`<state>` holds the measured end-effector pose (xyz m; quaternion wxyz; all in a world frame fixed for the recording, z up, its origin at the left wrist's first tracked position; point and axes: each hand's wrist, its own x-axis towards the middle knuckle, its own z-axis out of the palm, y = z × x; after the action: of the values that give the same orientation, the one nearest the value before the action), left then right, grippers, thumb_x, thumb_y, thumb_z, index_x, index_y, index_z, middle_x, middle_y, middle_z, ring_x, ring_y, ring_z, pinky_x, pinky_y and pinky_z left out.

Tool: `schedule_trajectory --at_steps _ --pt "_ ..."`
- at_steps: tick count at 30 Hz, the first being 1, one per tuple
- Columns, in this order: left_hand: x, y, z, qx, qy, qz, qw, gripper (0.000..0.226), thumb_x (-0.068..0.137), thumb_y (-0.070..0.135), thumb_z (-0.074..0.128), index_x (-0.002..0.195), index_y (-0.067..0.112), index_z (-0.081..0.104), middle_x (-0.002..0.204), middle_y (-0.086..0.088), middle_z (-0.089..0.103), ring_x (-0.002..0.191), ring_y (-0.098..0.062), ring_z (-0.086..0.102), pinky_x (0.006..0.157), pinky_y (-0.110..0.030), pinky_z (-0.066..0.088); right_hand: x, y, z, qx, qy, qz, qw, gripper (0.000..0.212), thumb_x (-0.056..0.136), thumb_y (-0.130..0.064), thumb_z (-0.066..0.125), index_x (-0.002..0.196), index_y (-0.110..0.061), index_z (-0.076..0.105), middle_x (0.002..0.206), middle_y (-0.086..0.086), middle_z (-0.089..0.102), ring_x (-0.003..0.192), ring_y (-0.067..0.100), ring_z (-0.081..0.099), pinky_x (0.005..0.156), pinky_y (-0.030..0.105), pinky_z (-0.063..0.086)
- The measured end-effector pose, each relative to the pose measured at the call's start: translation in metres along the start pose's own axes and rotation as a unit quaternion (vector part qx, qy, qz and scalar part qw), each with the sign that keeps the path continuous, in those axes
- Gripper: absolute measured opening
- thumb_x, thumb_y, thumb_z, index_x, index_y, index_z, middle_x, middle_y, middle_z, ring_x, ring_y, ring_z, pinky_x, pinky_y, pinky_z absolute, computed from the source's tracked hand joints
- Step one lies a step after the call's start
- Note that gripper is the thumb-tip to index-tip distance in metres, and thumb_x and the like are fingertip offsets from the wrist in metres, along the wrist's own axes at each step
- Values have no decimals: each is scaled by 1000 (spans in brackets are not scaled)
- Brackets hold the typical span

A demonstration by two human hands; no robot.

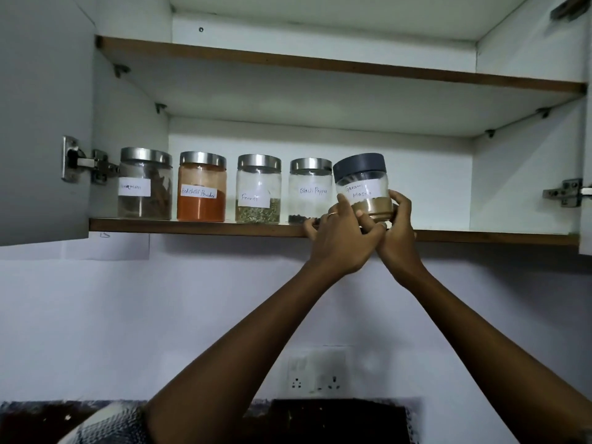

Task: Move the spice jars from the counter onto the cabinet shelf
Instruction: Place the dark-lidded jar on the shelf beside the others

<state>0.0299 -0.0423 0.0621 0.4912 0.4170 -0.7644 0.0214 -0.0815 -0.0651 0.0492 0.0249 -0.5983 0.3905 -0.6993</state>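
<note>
Both hands (365, 232) gripping tilted masala jar (363, 187) above shelf (192, 226), fingers (402, 203) curled round it, right of four jars (224, 187)

This is a home kitchen. An open wall cabinet (320, 129) with white insides, brown-edged shelves and metal door hinges (86, 165) holds a row of glass spice jars (201, 187) with handwritten paper labels reading red chilli powder, fennel, black pepper and garam masala. Below it, a plain pale wall carries a white double socket plate (315, 371).
</note>
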Motion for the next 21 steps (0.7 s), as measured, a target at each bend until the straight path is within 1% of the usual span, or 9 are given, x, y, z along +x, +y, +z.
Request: schedule_trajectory --at_steps 1,2,4,6,8,10,14,18,21 --pt "0 -1 2 4 0 -1 1000 71 84 51 33 140 7 28 124 -8 57 122 -26 47 108 -50 18 1 4 1 -40 -2 0 999 61 83 -34 67 132 -24 32 112 2 60 112 27 52 104 45 38" --pt "-1 -2 4 6 -2 -2 1000 74 80 51 29 139 7 30 123 -7 57 121 -25 48 108 -50 17 3 8 2 -78 -1 -2 997 62 84 -37 65 134 -23 31 110 1 59 110 22 47 105 38 32" --pt "-1 -5 8 9 -7 -8 1000 77 76 53 25 136 6 34 126 -7 55 121 -25 47 110 -50 15 5 12 3 -142 5 -8 990 66 83 -46 61 135 -20 30 100 -3 57 101 13 38 96 29 24" --pt "0 -9 13 23 -10 -1 1000 72 84 54 34 137 5 33 134 -8 50 126 -26 44 112 -49 12 6 14 3 -199 15 -21 980 63 80 -55 51 130 -20 36 91 -6 54 90 8 35 90 31 23" --pt "-1 -11 17 47 -16 10 999 74 90 50 40 146 5 21 145 -9 40 133 -26 35 111 -48 9 6 16 4 -255 32 -52 965 55 77 -59 38 117 -21 42 87 -7 52 79 4 38 86 32 23" --pt "-1 -12 21 69 -16 13 997 75 92 48 40 149 5 13 151 -9 33 136 -26 29 109 -48 10 6 18 5 -299 40 -73 951 56 76 -58 34 115 -19 43 90 -6 54 84 9 46 86 31 21" --pt "-2 -9 28 103 -22 2 994 71 94 43 35 149 4 11 153 -11 28 138 -25 23 107 -47 13 7 22 8 -353 50 -71 932 66 74 -55 31 124 -13 41 100 0 61 98 18 55 93 36 24" --pt "-1 -4 31 116 -24 -19 993 68 95 39 34 149 3 12 155 -12 23 141 -26 18 107 -48 15 6 26 10 -374 50 -71 923 63 82 -46 41 133 -10 36 110 7 61 107 23 52 99 39 22" --pt "-3 -3 32 114 -20 -18 993 66 95 36 35 149 4 14 155 -12 22 142 -26 17 108 -48 15 5 29 10 -388 38 -69 918 69 86 -42 50 141 -7 27 120 10 56 116 26 47 103 39 19"
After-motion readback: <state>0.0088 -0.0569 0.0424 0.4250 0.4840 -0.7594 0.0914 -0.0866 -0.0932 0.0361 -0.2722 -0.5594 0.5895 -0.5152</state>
